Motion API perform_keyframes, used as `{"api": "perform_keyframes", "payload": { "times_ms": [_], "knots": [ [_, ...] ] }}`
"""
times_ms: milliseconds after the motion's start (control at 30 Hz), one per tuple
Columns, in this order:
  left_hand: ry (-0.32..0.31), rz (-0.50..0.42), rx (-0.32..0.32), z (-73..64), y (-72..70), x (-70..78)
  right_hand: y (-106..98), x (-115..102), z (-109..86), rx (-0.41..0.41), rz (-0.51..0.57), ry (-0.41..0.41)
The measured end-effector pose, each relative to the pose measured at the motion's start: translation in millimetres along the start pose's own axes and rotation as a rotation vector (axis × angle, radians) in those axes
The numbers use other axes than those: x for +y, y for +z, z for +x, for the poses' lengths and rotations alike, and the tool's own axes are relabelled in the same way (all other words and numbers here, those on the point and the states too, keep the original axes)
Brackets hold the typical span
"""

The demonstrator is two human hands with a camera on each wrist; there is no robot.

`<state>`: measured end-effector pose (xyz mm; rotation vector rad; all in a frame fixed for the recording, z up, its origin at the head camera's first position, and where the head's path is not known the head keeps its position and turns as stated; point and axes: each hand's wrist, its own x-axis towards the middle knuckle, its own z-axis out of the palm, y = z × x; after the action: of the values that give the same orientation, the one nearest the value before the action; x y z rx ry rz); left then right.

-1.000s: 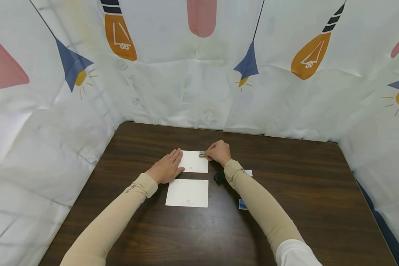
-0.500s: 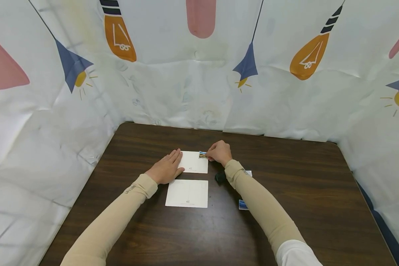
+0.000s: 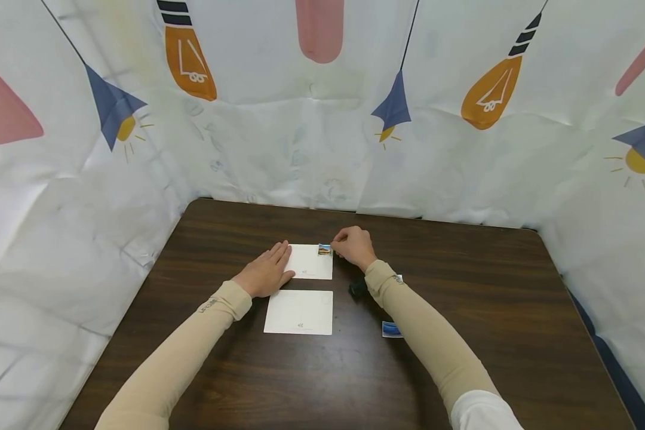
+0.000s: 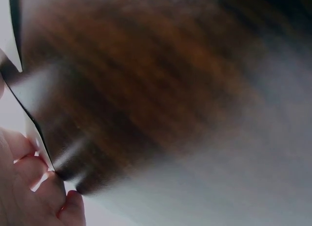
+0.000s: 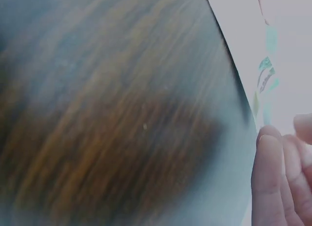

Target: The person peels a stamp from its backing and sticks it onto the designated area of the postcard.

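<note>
My left hand [image 3: 264, 273] lies flat with straight fingers on the left side of the far white card [image 3: 306, 266], which has tiny print at its lower edge. A small colourful picture stamp [image 3: 325, 249] sits at that card's upper right corner. Right beside the stamp's right edge is my right hand [image 3: 355, 246], fingers loosely bent. In the right wrist view its fingertip [image 5: 269, 136] is at the card's edge near the stamp [image 5: 265, 77], with the thumb apart from it. The left wrist view catches only the left hand's fingers [image 4: 44, 187] by the card's edge.
A second white card [image 3: 298, 312] lies nearer on the dark wooden table [image 3: 279, 382]. Under and beside the right forearm are a small black object [image 3: 358, 289], a blue picture stamp [image 3: 392, 329] and a partly hidden white piece [image 3: 400, 278]. A printed curtain [image 3: 312, 149] surrounds the table.
My right fingers have slid slightly right off the stamp, which now shows whole. The left hand has stayed on the card. The head view has shifted slightly.
</note>
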<state>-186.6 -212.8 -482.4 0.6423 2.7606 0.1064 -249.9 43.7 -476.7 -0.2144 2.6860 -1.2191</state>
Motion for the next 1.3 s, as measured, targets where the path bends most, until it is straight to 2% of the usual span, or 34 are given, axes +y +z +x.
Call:
{"api": "perform_keyframes", "payload": {
  "times_ms": [133,233,433,600,733,1100,1300],
  "knots": [
    [0.002,-0.003,0.006,-0.6,0.4,-2.0,1.3,-1.4,-1.0,0.012,-0.087,-0.154],
    [0.003,-0.004,0.012,-1.1,-0.1,-2.2,3.4,-1.4,-1.9,0.000,-0.204,-0.277],
    [-0.009,-0.024,0.013,-1.8,-0.5,-1.8,4.8,-3.6,-7.2,-0.181,-0.422,-0.435],
    [-0.007,-0.024,0.009,-1.4,1.5,-1.7,6.7,-2.1,-11.2,-0.283,-0.620,-0.476],
    [-0.008,-0.029,0.008,-0.3,4.2,-2.3,8.5,-0.5,-13.3,-0.342,-0.690,-0.474],
    [-0.015,-0.031,-0.007,-0.5,4.1,-1.1,12.2,2.1,-14.1,-0.409,-0.716,-0.458],
    [-0.017,-0.021,0.009,0.0,4.3,-0.9,14.2,1.1,-15.0,-0.427,-0.765,-0.446]
  ]
}}
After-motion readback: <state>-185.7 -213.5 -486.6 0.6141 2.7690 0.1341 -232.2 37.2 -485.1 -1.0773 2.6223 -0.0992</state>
